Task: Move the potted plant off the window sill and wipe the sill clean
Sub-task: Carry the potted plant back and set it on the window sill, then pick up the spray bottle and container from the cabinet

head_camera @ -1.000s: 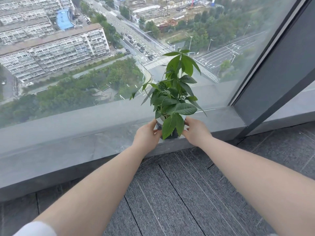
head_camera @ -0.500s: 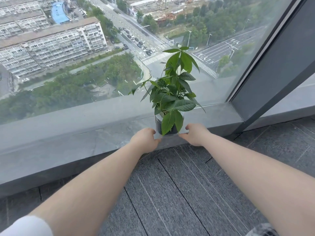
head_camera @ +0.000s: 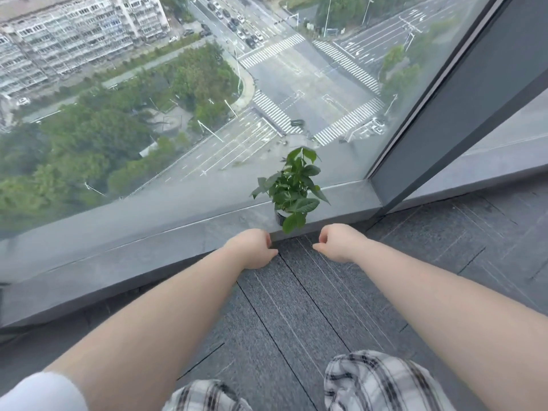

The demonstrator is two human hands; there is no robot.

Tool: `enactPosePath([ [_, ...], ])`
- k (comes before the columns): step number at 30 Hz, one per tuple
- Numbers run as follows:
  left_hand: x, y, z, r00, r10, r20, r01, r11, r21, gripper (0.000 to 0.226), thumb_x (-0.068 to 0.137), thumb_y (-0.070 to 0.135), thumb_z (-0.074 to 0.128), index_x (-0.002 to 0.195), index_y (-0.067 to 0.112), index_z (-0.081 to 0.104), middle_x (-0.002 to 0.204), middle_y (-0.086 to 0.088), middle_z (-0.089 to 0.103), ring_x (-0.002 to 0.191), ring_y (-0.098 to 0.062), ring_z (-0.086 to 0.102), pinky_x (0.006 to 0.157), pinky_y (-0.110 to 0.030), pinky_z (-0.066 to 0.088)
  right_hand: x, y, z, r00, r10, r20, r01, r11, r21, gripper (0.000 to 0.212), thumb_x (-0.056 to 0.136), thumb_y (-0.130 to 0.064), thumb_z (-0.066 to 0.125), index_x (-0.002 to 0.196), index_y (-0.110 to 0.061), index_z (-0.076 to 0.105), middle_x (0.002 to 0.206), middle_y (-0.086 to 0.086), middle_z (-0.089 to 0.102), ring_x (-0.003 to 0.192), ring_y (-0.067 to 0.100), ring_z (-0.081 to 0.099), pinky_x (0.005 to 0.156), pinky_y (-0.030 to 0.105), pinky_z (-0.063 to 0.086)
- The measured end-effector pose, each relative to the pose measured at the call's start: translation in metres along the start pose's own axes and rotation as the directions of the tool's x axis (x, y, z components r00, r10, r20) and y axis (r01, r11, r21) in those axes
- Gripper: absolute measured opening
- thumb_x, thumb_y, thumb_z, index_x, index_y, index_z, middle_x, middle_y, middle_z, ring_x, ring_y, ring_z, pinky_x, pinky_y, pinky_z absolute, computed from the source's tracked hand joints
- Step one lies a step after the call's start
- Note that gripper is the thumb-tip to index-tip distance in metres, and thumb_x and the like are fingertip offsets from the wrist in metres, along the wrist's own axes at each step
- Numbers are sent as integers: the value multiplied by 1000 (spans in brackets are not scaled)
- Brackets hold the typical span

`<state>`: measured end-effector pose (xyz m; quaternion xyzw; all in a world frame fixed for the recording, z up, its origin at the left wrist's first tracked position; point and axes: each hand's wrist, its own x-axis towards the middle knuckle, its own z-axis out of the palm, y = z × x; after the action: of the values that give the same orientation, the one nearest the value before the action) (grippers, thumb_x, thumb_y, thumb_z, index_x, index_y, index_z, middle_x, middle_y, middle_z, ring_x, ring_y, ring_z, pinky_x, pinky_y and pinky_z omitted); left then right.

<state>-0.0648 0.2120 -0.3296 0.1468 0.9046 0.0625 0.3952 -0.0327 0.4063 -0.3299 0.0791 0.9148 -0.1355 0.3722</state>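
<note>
A small potted plant [head_camera: 292,188] with broad green leaves stands upright in a dark ribbed pot [head_camera: 279,217] on the grey stone window sill [head_camera: 148,247], close to the sill's front edge. My left hand [head_camera: 252,247] hovers just below and left of the pot, fingers curled in and holding nothing. My right hand [head_camera: 341,243] is below and right of the pot, also curled and holding nothing. Neither hand touches the pot. Both hang over the floor in front of the sill.
A large window pane rises right behind the sill. A dark window frame post [head_camera: 462,99] stands at the right, where the sill turns a corner. Grey carpet tiles [head_camera: 311,307] cover the floor. My plaid-clad knees [head_camera: 379,381] show at the bottom.
Both hands have let go of the pot and drawn back toward me. The plant stays on the sill. The view has pulled back and tilted down.
</note>
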Motion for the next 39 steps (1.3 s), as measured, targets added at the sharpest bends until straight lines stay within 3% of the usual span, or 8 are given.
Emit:
enactPosePath([
  [4,-68,8,-53,1000,14,-9,-14,1000,1,42,96,41,47,125,13,59,125,-6,61,115,-26,56,96,-36,47,-72,-22,-52,1000,0,10,0,1000,-25,37,97,-40,49,118,-12,60,118,7,64,107,26,59,92,37,50],
  [15,-278,9,-173,995,17,-96,-17,1000,3,36,96,36,45,125,20,59,127,-2,61,116,-25,56,96,-35,47,-274,-111,-170,999,-38,14,40,977,-211,38,97,-38,46,123,-13,57,125,7,59,113,29,56,95,37,48],
  [24,-440,-4,-202,958,-123,-258,100,990,-99,36,98,34,44,127,18,56,127,-1,59,115,-23,56,94,-32,45,-383,-198,-215,949,-314,-12,282,869,-406,39,98,-30,47,130,-9,53,124,8,60,111,26,58,97,39,49],
  [34,-630,-11,-127,803,-464,-374,404,885,-231,34,97,36,43,116,17,64,119,-2,65,111,-24,58,92,-32,46,-498,-279,-164,756,-634,161,580,537,-612,40,99,-32,48,132,-10,51,132,8,55,118,28,54,95,34,43],
  [39,-733,-20,-44,667,-674,-319,527,729,-437,30,94,39,45,111,23,64,116,3,64,107,-23,59,90,-38,51,-572,-327,-99,618,-716,326,684,285,-671,40,98,-34,47,127,-8,57,127,9,59,115,30,56,96,37,47],
])
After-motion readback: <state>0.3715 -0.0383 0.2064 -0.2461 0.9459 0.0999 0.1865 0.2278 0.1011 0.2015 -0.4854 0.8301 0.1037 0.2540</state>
